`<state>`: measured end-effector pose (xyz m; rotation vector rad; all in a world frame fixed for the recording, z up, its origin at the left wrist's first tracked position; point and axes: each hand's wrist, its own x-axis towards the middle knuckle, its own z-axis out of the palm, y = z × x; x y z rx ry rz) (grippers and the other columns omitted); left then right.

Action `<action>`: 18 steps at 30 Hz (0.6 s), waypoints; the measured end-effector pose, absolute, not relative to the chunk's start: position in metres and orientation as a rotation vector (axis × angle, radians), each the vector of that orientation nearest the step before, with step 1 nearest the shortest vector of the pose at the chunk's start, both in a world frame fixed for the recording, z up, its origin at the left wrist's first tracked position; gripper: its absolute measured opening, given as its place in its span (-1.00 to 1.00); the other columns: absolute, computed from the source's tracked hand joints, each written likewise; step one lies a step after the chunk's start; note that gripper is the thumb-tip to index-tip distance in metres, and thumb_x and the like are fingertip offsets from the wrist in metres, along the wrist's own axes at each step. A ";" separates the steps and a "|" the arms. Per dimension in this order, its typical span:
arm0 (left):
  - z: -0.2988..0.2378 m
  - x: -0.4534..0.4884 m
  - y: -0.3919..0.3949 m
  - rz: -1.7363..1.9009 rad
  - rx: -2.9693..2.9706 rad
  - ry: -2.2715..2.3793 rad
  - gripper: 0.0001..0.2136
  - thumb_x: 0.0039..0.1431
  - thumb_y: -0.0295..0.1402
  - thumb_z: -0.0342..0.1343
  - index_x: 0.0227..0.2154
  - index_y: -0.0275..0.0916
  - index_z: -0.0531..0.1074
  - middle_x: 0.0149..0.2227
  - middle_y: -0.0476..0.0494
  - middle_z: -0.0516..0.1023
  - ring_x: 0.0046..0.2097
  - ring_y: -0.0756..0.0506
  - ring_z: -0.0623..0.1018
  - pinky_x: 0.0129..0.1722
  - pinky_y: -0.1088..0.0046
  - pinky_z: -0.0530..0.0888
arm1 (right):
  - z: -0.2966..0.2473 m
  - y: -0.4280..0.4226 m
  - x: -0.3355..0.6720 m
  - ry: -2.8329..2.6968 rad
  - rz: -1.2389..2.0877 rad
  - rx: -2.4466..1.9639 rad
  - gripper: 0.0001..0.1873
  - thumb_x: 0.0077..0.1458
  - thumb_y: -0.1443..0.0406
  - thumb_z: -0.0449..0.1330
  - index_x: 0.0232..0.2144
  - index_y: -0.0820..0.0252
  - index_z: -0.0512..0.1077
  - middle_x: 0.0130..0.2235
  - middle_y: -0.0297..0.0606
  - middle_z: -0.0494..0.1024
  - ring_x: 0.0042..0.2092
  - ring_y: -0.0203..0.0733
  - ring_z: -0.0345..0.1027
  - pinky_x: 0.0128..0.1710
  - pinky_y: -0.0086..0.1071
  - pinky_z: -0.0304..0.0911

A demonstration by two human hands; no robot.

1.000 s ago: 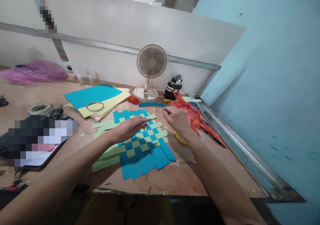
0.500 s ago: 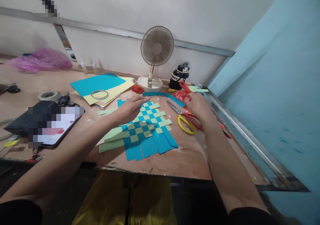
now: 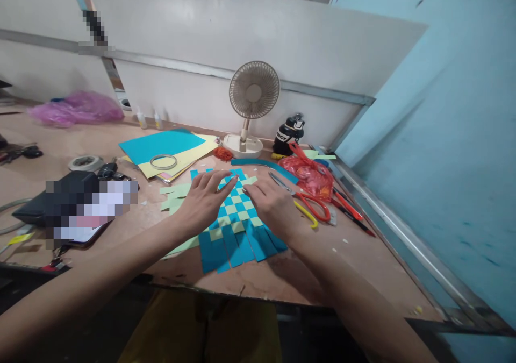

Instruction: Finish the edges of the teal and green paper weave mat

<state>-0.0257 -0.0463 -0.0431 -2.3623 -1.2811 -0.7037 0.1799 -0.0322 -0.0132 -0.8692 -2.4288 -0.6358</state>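
A checkered woven paper mat (image 3: 243,207) of blue and pale green strips lies on the table in front of me. Loose strip ends stick out along its sides. My left hand (image 3: 206,195) rests over its left part, fingers apart. On the opposite side, my right hand (image 3: 276,204) lies over the mat's right edge, fingers loosely bent and apart, with nothing visible in them. Both hands hide parts of the weave. Scissors (image 3: 283,183) with red and yellow handles lie just right of my right hand. A separate blue strip (image 3: 258,163) curves behind the mat.
Blue and yellow sheets (image 3: 161,145) lie at the back left under a ring (image 3: 163,162). A fan (image 3: 244,143), a black bottle (image 3: 287,137) and a red plastic bag (image 3: 312,177) stand or lie behind. A phone (image 3: 94,212) and black case (image 3: 60,199) are left.
My right hand has come from the red bag at the back right toward me and left, onto the mat. My left hand has settled lower over the mat. The view has tilted up slightly.
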 end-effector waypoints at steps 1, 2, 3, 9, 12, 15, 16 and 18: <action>-0.043 -0.025 -0.048 -0.706 -2.354 -1.278 -0.45 0.12 -0.66 -0.13 0.19 -0.23 0.25 0.16 -0.37 0.28 0.14 -0.32 0.26 0.05 0.05 0.25 | -0.013 -0.033 0.179 -2.437 -0.604 -0.864 -0.68 0.34 0.33 -0.08 -0.23 0.26 0.48 -0.31 -0.10 0.53 -0.26 -0.11 0.34 -0.22 -0.25 0.19; -0.043 -0.023 -0.049 -0.706 -2.349 -1.275 -0.44 0.11 -0.67 -0.13 0.18 -0.23 0.25 0.15 -0.37 0.29 0.14 -0.32 0.27 0.04 0.06 0.25 | -0.012 -0.034 0.178 -2.439 -0.574 -0.863 -0.68 0.34 0.32 -0.08 -0.23 0.25 0.47 -0.31 -0.11 0.53 -0.25 -0.11 0.34 -0.21 -0.24 0.19; -0.044 -0.022 -0.050 -0.704 -2.346 -1.268 -0.43 0.09 -0.68 -0.13 0.18 -0.23 0.26 0.14 -0.36 0.30 0.13 -0.31 0.27 0.04 0.07 0.26 | -0.012 -0.035 0.177 -2.434 -0.549 -0.864 -0.69 0.34 0.32 -0.08 -0.23 0.25 0.47 -0.30 -0.10 0.53 -0.24 -0.11 0.35 -0.19 -0.24 0.19; -0.047 -0.018 -0.051 -0.676 -2.359 -1.246 -0.41 0.05 -0.69 -0.11 0.16 -0.21 0.28 0.12 -0.32 0.32 0.12 -0.28 0.28 0.02 0.10 0.27 | -0.017 -0.035 0.173 -2.420 -0.565 -0.878 -0.75 0.31 0.35 -0.02 -0.28 0.23 0.46 -0.34 -0.14 0.52 -0.28 -0.12 0.35 -0.22 -0.27 0.16; -0.048 -0.016 -0.052 -0.672 -2.376 -1.259 -0.46 0.08 -0.68 -0.12 0.14 -0.25 0.30 0.12 -0.34 0.32 0.11 -0.29 0.28 0.02 0.11 0.28 | -0.020 -0.034 0.173 -2.424 -0.636 -0.874 -0.75 0.31 0.36 -0.01 -0.30 0.25 0.46 -0.35 -0.14 0.52 -0.30 -0.12 0.34 -0.26 -0.28 0.14; -0.047 -0.015 -0.053 -0.669 -2.382 -1.255 -0.48 0.09 -0.68 -0.11 0.11 -0.25 0.32 0.11 -0.31 0.34 0.11 -0.27 0.29 0.03 0.14 0.27 | -0.020 -0.035 0.173 -2.439 -0.701 -0.885 -0.73 0.31 0.35 -0.02 -0.31 0.26 0.47 -0.39 -0.15 0.50 -0.32 -0.14 0.33 -0.29 -0.29 0.11; -0.047 -0.015 -0.053 -0.666 -2.386 -1.255 -0.50 0.09 -0.68 -0.10 0.10 -0.24 0.34 0.11 -0.31 0.34 0.11 -0.27 0.30 0.04 0.15 0.27 | -0.020 -0.035 0.173 -2.451 -0.713 -0.887 -0.73 0.32 0.35 -0.02 -0.30 0.26 0.47 -0.39 -0.16 0.50 -0.32 -0.14 0.33 -0.30 -0.29 0.11; -0.046 -0.014 -0.054 -0.661 -2.401 -1.255 -0.53 0.10 -0.67 -0.09 0.06 -0.25 0.37 0.10 -0.30 0.35 0.11 -0.27 0.30 0.03 0.15 0.27 | -0.020 -0.036 0.173 -2.477 -0.721 -0.883 -0.72 0.32 0.35 -0.03 -0.28 0.26 0.47 -0.39 -0.16 0.50 -0.32 -0.14 0.32 -0.30 -0.29 0.10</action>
